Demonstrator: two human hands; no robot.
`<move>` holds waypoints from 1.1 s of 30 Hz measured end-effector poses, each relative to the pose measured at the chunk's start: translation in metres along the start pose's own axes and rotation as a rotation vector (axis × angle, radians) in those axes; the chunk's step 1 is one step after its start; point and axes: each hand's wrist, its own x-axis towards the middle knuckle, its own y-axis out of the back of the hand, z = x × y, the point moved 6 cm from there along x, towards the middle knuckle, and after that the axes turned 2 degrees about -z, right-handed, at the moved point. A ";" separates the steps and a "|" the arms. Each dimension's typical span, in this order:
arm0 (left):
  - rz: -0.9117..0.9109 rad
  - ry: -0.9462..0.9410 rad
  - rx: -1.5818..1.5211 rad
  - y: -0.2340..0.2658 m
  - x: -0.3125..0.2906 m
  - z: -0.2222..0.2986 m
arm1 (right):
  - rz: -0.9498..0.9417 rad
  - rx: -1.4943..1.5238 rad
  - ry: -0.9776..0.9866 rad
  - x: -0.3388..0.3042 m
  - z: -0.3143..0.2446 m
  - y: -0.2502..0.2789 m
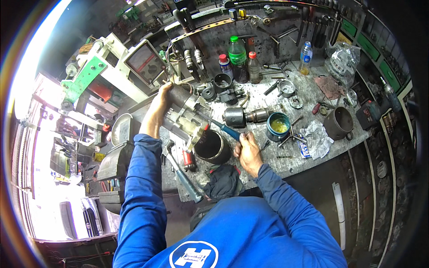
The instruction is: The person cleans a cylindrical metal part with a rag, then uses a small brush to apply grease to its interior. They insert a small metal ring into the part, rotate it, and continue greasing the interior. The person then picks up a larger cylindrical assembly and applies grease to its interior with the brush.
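My left hand [161,100] is closed around the upper end of a tilted starter motor housing [185,123], a pale cast metal body with a dark cylinder along one side. Its lower end is beside the rim of an open dark metal cylinder [212,147] on the bench. In my right hand [249,154] is a screwdriver [228,130], gripped by the end of its blue handle. Its thin shaft points up and left against the housing; the exact contact of the tip is hidden.
A blue-rimmed can of yellowish grease [278,124] and an armature-like shaft [257,115] lie rightward. Bottles [237,56] stand behind. A hammer [183,174], dark cloth [223,182] and red tool [188,160] occupy the near edge. A vise [117,165] is left; a large cup [338,123] right.
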 end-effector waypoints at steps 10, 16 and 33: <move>-0.102 0.046 -0.261 0.003 -0.002 -0.011 | 0.013 0.194 -0.168 -0.006 0.019 -0.007; -0.154 -0.013 -0.292 -0.003 -0.010 -0.008 | 0.023 -0.157 0.161 -0.006 -0.006 -0.005; -0.073 -0.046 -0.300 0.010 -0.021 -0.015 | -0.445 0.454 -0.748 -0.014 0.016 -0.024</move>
